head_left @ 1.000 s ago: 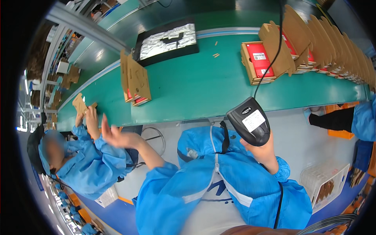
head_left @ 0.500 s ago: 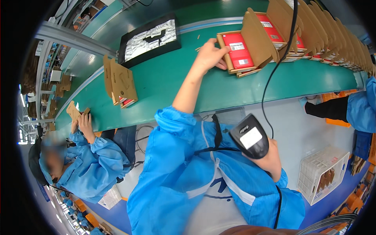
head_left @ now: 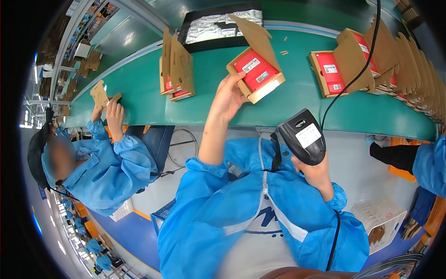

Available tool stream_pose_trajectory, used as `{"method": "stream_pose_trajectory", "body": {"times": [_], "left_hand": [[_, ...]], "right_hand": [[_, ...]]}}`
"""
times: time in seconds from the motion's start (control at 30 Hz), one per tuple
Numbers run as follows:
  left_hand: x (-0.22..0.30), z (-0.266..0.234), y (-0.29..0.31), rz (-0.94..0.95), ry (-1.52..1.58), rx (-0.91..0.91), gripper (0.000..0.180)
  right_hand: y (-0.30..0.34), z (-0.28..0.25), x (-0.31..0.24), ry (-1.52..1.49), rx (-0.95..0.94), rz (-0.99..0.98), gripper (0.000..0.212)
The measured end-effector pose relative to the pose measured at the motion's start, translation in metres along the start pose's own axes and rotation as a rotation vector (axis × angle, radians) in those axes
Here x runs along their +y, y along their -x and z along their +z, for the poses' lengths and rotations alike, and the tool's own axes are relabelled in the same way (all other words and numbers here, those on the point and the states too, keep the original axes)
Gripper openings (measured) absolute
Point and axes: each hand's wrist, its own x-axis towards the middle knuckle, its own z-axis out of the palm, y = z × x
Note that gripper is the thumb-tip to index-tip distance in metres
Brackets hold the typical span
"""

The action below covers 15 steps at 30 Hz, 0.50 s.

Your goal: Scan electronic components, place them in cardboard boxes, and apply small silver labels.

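My left hand grips the near left edge of an open cardboard box, tilted above the green workbench. A red package with white labels lies inside it, and its lid stands up at the back. In my right hand is a black handheld barcode scanner with a white label, held in front of my body. Its cable runs up to the top of the view. The scanner's grip is mostly hidden behind its head.
Open boxes with red packages line the right side of the workbench. More boxes stand at the left, near a black tray of white labelled pieces. A co-worker handles cardboard at the far left. A white crate sits on the floor.
A box has come away from the right-hand row, carried left and lifted by my left hand. The scanner has moved slightly up and right in the picture. My view has shifted.
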Motion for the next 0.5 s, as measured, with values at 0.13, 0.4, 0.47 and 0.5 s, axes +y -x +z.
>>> {"method": "stream_pose_trajectory", "body": {"times": [0.13, 0.4, 0.47, 0.5], "left_hand": [[0.002, -0.006, 0.003, -0.091, 0.029, -0.029, 0.042], [-0.012, 0.007, -0.009, 0.215, -0.129, 0.039, 0.052], [-0.018, 0.003, -0.014, 0.272, -0.162, 0.073, 0.05], [-0.02, 0.002, -0.014, 0.437, -0.303, 0.07, 0.049]], "right_hand": [[0.002, 0.004, -0.001, 0.017, 0.015, 0.016, 0.027], [0.008, 0.004, -0.035, 0.423, -0.016, -0.096, 0.047], [0.003, 0.012, -0.046, 0.472, -0.014, -0.114, 0.045], [0.001, 0.016, -0.052, 0.472, -0.013, -0.114, 0.045]]}}
